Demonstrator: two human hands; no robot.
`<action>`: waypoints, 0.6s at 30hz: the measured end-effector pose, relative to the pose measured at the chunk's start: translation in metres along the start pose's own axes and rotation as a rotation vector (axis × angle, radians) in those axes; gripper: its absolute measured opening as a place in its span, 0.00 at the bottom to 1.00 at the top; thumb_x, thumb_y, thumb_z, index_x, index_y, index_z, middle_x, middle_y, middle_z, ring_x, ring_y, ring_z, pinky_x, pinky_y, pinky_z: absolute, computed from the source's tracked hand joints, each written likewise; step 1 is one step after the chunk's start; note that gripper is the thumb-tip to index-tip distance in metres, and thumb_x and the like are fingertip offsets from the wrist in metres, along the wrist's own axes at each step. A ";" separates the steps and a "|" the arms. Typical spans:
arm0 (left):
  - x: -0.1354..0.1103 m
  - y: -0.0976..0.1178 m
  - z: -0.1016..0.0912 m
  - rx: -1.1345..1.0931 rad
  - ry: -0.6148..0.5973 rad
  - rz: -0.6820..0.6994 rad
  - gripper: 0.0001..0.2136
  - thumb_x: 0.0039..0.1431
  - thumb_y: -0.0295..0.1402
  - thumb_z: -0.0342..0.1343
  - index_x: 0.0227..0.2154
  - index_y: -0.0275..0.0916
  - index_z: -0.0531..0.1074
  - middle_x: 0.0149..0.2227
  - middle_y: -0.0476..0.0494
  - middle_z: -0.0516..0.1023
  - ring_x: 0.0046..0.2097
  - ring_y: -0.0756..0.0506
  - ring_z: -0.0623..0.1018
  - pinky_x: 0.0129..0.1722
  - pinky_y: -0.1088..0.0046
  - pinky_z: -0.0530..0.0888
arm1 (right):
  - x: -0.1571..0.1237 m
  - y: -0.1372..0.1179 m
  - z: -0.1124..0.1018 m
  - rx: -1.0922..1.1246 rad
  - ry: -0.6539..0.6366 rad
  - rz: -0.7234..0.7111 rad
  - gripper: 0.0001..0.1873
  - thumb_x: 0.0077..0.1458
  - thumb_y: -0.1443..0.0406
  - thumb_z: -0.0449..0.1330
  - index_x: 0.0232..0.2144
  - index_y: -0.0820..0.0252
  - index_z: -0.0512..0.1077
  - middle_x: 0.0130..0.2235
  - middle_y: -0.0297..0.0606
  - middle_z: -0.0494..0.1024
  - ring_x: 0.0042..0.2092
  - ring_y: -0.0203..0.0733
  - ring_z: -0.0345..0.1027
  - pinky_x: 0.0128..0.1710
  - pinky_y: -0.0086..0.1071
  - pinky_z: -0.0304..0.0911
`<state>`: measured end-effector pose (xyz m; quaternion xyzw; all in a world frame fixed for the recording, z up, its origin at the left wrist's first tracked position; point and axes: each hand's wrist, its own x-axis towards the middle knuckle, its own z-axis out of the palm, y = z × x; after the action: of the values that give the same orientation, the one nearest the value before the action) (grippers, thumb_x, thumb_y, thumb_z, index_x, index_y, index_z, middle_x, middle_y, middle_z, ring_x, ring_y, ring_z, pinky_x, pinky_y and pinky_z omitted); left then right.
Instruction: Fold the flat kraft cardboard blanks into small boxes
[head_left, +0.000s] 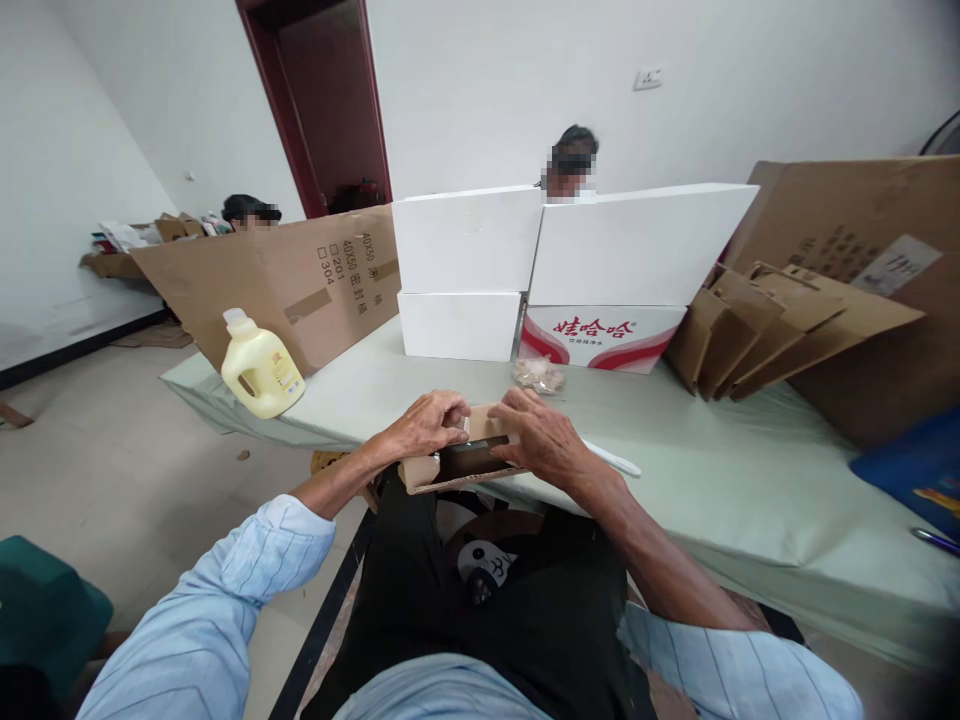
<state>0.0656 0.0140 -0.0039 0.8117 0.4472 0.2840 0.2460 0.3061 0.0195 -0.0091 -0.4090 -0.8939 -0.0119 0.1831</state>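
Two light-blue sleeves [281, 550] and dark trousers [397, 590] lie nearest. One open cardboard box [421, 471] is held at the tabletop's [750, 470] near edge. Left hand [431, 422]: thumb and fingertips bent close together at the rear flap; cannot tell whether they pinch it. Right hand [546, 437]: clamped on the box's right end, thumb inside. Behind the box: one plastic bag [538, 376]. Toward the far edge, four cartons [465, 245], stacked two by two, and one cardboard panel [262, 280] partly hide two people [574, 155]. Left edge: one yellow bottle [262, 370]. Right edge: one blue container [911, 475].
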 end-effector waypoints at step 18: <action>-0.003 -0.004 -0.002 0.185 0.003 -0.005 0.13 0.58 0.36 0.68 0.44 0.40 0.76 0.41 0.47 0.74 0.43 0.43 0.76 0.45 0.66 0.73 | 0.023 0.028 0.006 0.262 -0.126 -0.046 0.32 0.51 0.68 0.68 0.60 0.54 0.77 0.56 0.45 0.79 0.54 0.53 0.74 0.53 0.39 0.69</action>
<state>0.0603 0.0133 -0.0057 0.8294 0.4740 0.2418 0.1701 0.3112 0.0558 -0.0110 -0.3611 -0.9066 0.1262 0.1782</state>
